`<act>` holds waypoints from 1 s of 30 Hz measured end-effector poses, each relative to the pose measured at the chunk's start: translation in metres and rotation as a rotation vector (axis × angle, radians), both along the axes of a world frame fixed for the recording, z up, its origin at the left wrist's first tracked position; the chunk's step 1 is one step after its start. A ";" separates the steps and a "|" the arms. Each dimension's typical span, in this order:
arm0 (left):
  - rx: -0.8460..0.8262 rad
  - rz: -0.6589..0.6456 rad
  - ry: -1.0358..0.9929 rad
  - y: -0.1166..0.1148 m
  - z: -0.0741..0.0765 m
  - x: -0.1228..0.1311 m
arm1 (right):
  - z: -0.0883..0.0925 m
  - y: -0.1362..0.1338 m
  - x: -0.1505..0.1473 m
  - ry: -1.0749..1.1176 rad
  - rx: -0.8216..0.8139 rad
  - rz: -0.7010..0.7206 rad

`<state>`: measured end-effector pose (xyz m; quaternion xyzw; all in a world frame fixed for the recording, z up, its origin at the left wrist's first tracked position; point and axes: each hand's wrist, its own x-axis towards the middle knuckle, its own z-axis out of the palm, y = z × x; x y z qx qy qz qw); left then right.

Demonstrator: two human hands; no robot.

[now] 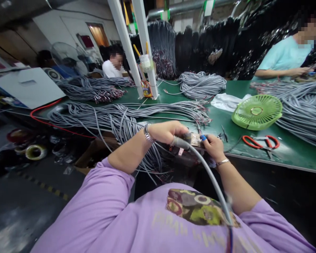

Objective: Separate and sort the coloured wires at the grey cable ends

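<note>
My left hand [168, 131], a metal watch band on its wrist, is closed around a thick grey cable [204, 160] at the table's front edge. That cable arches right and down across my chest, where thin blue and red wires come out of its end. Its other end is hidden by my fingers. My right hand [214, 147], with blue wrap [203, 137] on a fingertip, is closed just to the right of my left hand. Its fingers press together beside a small brownish worn block [196, 139]; what they pinch is too small to make out.
Grey cable bundles [100, 114] with stripped ends spread over the green table [218, 88]. Red-handled scissors [262, 142], a green fan [256, 112] and a white plastic bag [227, 102] are on the right. A white post [147, 45] rises mid-table. Two people work across the table.
</note>
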<state>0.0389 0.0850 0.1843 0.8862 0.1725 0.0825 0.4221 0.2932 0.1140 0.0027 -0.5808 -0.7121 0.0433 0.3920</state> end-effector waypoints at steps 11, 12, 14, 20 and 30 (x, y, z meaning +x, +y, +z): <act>-0.362 0.426 -0.231 -0.102 -0.117 0.004 | -0.005 0.004 0.006 0.031 0.062 0.036; -0.507 0.574 -0.269 -0.103 -0.126 -0.003 | -0.006 0.003 0.007 0.040 0.072 0.050; -0.684 0.759 -0.339 -0.103 -0.141 -0.017 | -0.004 -0.001 0.006 0.070 0.110 0.063; -0.820 0.862 -0.396 -0.114 -0.167 -0.036 | 0.008 -0.052 -0.027 0.296 0.182 0.178; -0.732 0.836 -0.268 -0.117 -0.185 -0.030 | 0.040 -0.092 -0.089 0.755 -0.471 0.580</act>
